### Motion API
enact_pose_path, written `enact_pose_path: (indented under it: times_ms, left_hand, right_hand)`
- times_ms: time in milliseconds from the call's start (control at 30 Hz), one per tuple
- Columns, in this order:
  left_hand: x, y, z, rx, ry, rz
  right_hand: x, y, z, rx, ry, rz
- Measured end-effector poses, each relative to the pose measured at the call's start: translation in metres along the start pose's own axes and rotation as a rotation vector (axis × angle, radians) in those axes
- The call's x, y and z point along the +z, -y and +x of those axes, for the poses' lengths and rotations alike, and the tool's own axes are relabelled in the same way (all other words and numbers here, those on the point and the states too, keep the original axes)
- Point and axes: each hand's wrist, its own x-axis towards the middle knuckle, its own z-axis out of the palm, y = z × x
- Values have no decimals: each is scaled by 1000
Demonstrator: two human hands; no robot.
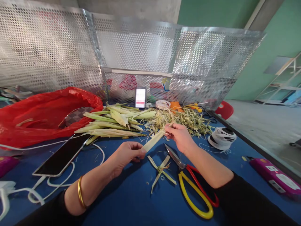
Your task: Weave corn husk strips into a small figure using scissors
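A pale, flat strip of corn husk (153, 141) is stretched between my two hands above the blue table. My left hand (128, 154) pinches its lower end, and my right hand (179, 135) pinches the upper end. Just below lies a small cross-shaped piece of husk strips (160, 169), bound at its middle. Scissors (188, 179) with one yellow and one red handle rest under my right forearm, blades pointing toward the husk strip. Beyond my hands is a pile of whole corn husks (115, 122), beside a heap of shredded husk scraps (190, 121).
A red plastic bag (47, 116) and a phone (62, 155) with a white cable lie left. On the right are a roll of white string (222, 138) and a purple packet (275, 175). A perforated metal screen (138, 47) closes the back; a tape roll (163, 104) sits before it.
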Motion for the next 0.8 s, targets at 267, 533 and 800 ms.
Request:
enact_pose_path:
  times_ms: [267,533,800]
  left_hand:
    - [13,-19,12,-34,36,-221]
    - [40,-31,30,123,-91,-319]
    - [28,-25,32,-89,154,-419]
  right_hand:
    - [-1,8,1,-68,-8,31]
    - [14,0,-14,99,199,-63]
    - [8,-2,-9,129,377,-158]
